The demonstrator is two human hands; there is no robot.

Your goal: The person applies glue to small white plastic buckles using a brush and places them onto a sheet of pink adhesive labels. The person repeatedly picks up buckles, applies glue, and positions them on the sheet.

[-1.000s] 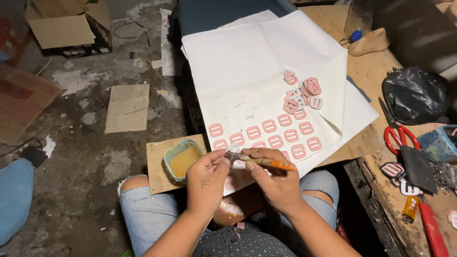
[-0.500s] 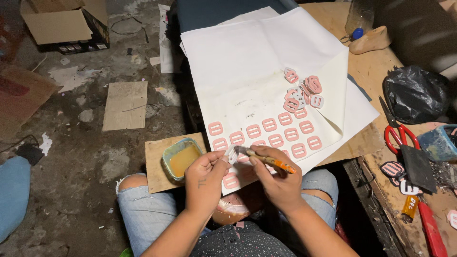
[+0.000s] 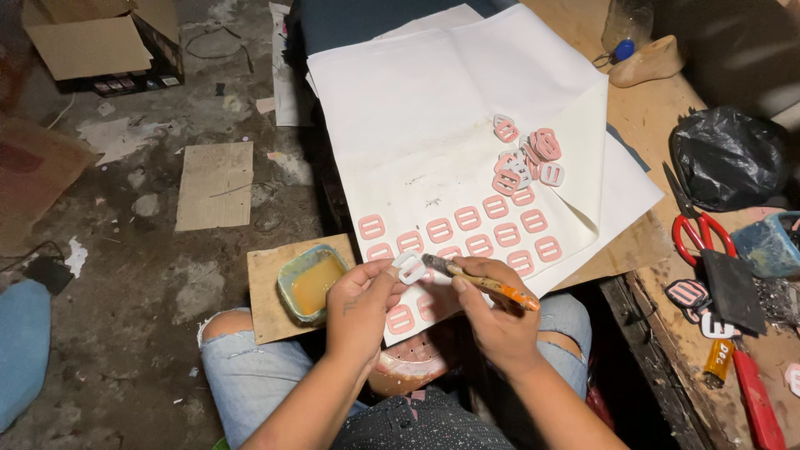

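Two hands work above pink pieces [image 3: 467, 218]: left [image 3: 360, 304] pinches a white piece [image 3: 410, 267], right [image 3: 493, 321] grips a brush [image 3: 483, 283] beside a glue tub [image 3: 312, 283].

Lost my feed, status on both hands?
Left hand pinching small white slotted buckle piece. Right hand holding orange-handled brush, bristles at piece. Nothing in the way.

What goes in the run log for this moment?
left hand: holds small white buckle-shaped piece | right hand: orange-handled brush, tip at piece | yellow glue tub beside left hand
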